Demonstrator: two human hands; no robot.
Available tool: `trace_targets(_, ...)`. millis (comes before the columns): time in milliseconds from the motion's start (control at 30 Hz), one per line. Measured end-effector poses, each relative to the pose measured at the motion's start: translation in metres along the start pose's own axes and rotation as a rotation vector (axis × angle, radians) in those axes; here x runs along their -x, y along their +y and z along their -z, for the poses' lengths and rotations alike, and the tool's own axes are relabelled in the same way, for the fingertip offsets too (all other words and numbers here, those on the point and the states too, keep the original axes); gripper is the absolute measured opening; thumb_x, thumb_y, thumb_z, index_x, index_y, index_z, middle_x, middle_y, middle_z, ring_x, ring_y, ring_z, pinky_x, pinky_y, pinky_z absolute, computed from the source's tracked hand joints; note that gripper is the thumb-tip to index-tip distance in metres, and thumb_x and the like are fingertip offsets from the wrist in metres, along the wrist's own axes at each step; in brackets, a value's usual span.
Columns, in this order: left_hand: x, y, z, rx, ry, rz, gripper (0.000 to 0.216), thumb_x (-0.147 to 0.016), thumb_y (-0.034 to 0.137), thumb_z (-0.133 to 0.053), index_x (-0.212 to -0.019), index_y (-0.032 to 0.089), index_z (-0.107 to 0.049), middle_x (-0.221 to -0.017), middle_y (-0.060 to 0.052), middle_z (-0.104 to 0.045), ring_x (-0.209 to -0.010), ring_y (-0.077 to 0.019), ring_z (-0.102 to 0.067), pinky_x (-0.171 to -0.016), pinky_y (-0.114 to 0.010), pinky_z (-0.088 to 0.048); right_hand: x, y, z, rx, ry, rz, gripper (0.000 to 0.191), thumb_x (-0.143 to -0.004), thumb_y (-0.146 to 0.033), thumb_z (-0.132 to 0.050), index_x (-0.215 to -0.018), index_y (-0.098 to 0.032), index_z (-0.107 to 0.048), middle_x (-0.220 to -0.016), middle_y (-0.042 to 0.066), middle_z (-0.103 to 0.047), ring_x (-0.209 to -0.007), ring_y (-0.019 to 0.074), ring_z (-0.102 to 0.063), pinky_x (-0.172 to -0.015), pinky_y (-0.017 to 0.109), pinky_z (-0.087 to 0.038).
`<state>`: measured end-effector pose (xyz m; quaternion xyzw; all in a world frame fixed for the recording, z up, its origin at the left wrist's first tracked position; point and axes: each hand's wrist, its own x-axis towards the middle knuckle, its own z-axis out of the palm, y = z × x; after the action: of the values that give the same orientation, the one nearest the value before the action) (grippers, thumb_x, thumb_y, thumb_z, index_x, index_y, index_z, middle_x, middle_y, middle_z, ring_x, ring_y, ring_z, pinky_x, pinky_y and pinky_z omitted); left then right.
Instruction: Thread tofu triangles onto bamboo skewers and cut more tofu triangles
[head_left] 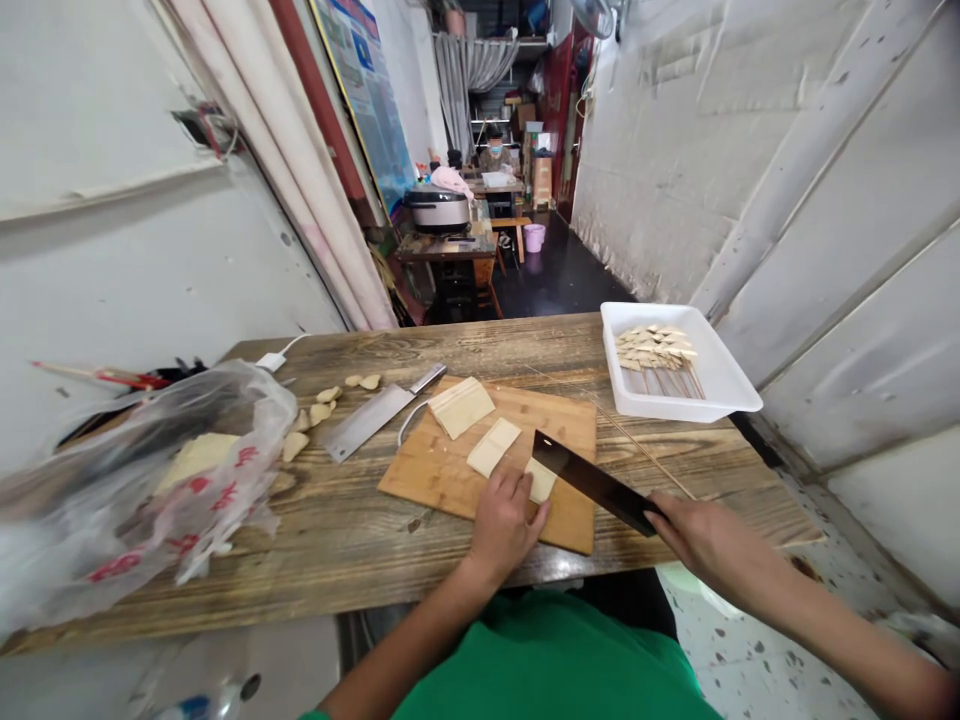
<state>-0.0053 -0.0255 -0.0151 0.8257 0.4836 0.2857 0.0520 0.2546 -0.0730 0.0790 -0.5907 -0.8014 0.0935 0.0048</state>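
Nearest: our left hand (504, 520), fingers together and curled, pinning a pale slab (541, 482) at the near edge of the cutting board (442, 475). We judge the slab light, soft and easily torn, best held flat from above with fingertips tucked back from the blade.

Beside it: our right hand (701, 540), fingers wrapped tight on the dark cleaver (592, 482), whose blade stands just beside the slab.

Beyond: a stack of pale pieces (463, 406), a second cleaver (367, 420), a white tray (724, 385) holding skewers (656, 352).

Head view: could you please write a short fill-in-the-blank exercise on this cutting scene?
The right hand holds a dark cleaver over the ____ cutting board.
A second cleaver lies on the ____, beside the board.
The left hand presses a pale slab; skewers lie in the ____ tray.
Missing: wooden; table; white.
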Motion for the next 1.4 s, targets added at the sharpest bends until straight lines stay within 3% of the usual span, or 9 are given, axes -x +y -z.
trace_targets(700,-0.005,0.006,0.002,0.006,0.022,0.045,0.035,-0.076,0.024,-0.053,-0.109,0.013,-0.055,-0.102,-0.013,-0.056,-0.099,-0.027,-0.049,-0.089,-0.045,-0.042,-0.017,0.01,0.014,0.018,-0.068,0.086,0.027,-0.092,-0.032,-0.031,-0.078,-0.021,-0.051,-0.06,0.002,-0.062,-0.051,0.0158,-0.06,-0.047,0.026,-0.031)
trace_targets(867,-0.004,0.005,-0.002,0.006,0.025,0.054,0.037,-0.074,0.023,-0.054,-0.11,0.015,-0.055,-0.104,-0.013,-0.057,-0.1,-0.0277,-0.05,-0.088,-0.047,-0.043,-0.023,0.017,0.011,0.065,-0.067,0.11,0.026,-0.092,-0.033,-0.033,-0.079,-0.021,-0.052,-0.059,0.002,-0.063,-0.05,0.0164,-0.06,-0.046,0.026,-0.029)
trace_targets(1167,-0.005,0.004,-0.003,0.006,0.05,0.038,0.037,-0.074,0.023,-0.055,-0.11,0.012,-0.054,-0.101,-0.013,-0.059,-0.095,-0.0263,-0.052,-0.086,-0.044,-0.045,-0.032,-0.001,-0.005,0.147,-0.025,0.1,0.024,-0.091,-0.03,-0.033,-0.077,-0.02,-0.05,-0.051,0.002,-0.061,-0.042,0.0163,-0.057,-0.041,0.026,-0.021)
trace_targets(1267,-0.006,0.004,0.0,0.004,0.108,0.038,0.044,-0.073,0.021,-0.055,-0.115,0.012,-0.05,-0.099,-0.012,-0.061,-0.096,-0.0262,-0.053,-0.087,-0.043,-0.045,-0.015,0.012,-0.01,0.085,0.035,0.098,0.03,-0.093,-0.036,-0.03,-0.076,-0.02,-0.05,-0.055,0.002,-0.063,-0.046,0.0162,-0.06,-0.042,0.025,-0.029)
trace_targets(1400,-0.006,0.002,0.005,0.005,0.174,0.07,0.043,-0.075,0.025,-0.056,-0.116,0.015,-0.049,-0.1,-0.011,-0.062,-0.093,-0.0237,-0.056,-0.084,-0.039,-0.047,0.016,0.033,-0.017,-0.02,0.256,-0.031,0.036,-0.092,-0.045,-0.028,-0.088,-0.019,-0.053,-0.058,0.004,-0.064,-0.049,0.0186,-0.063,-0.044,0.025,-0.038)
